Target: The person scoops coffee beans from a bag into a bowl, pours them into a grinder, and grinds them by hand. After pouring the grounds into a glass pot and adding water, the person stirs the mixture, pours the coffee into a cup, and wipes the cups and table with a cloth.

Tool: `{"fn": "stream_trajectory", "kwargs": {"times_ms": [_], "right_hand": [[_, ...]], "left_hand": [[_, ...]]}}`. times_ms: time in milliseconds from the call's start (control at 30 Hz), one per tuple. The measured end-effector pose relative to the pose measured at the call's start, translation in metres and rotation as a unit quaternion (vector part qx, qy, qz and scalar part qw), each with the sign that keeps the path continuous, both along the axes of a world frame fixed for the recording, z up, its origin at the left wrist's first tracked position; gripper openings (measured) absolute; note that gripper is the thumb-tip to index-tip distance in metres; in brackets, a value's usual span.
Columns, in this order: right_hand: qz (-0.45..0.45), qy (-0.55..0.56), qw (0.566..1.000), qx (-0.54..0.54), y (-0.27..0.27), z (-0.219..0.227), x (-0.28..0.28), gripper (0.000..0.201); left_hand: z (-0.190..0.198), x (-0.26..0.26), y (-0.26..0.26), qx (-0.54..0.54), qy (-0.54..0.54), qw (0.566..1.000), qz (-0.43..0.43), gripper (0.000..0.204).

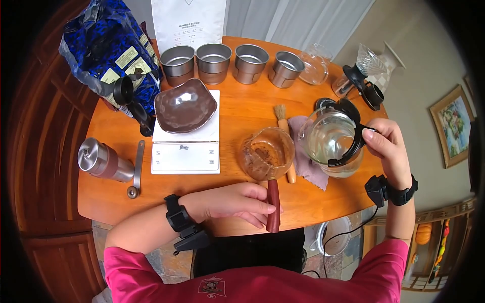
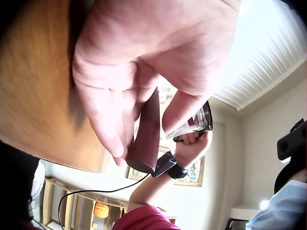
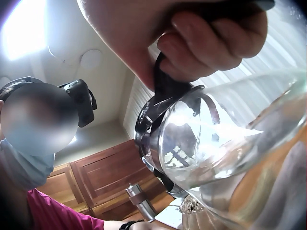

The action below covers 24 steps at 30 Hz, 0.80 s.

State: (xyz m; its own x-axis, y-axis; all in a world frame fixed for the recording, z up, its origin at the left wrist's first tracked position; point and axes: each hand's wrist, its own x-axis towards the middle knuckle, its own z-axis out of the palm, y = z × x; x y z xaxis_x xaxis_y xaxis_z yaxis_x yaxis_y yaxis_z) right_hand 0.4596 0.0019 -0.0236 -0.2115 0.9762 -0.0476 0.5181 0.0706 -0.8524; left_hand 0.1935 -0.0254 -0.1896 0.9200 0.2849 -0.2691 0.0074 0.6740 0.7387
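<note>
My left hand (image 1: 241,201) holds the dark wooden handle (image 1: 273,207) of a small round glass pot (image 1: 250,164), whose inside carries brown grounds or residue. In the left wrist view the handle (image 2: 147,136) lies between thumb and fingers. With my right hand (image 1: 388,146) I grip the black handle of a glass carafe (image 1: 319,141) that contains clear liquid. Tilted in the right wrist view, the carafe (image 3: 187,143) has its black lid band near the curled fingers (image 3: 201,48). It overlaps a mauve cloth (image 1: 309,174) and sits right of the small pot.
A wooden brush (image 1: 291,174) lies between pot and cloth. Left are a white scale (image 1: 185,159) bearing a brown dish (image 1: 185,108), and a hand grinder (image 1: 105,160) with its crank (image 1: 139,166). Behind stand several metal cups (image 1: 251,63), bags (image 1: 189,22) and a glass dripper (image 1: 371,60).
</note>
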Motion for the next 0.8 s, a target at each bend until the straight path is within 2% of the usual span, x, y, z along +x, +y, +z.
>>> {"fn": "stream_trajectory", "kwargs": {"times_ms": [800], "right_hand": [[0.018, -0.058, 0.998, 0.007, -0.001, 0.009, -0.023, 0.027]], "left_hand": [[0.005, -0.002, -0.001, 0.015, 0.010, 1.000, -0.008, 0.035]]}}
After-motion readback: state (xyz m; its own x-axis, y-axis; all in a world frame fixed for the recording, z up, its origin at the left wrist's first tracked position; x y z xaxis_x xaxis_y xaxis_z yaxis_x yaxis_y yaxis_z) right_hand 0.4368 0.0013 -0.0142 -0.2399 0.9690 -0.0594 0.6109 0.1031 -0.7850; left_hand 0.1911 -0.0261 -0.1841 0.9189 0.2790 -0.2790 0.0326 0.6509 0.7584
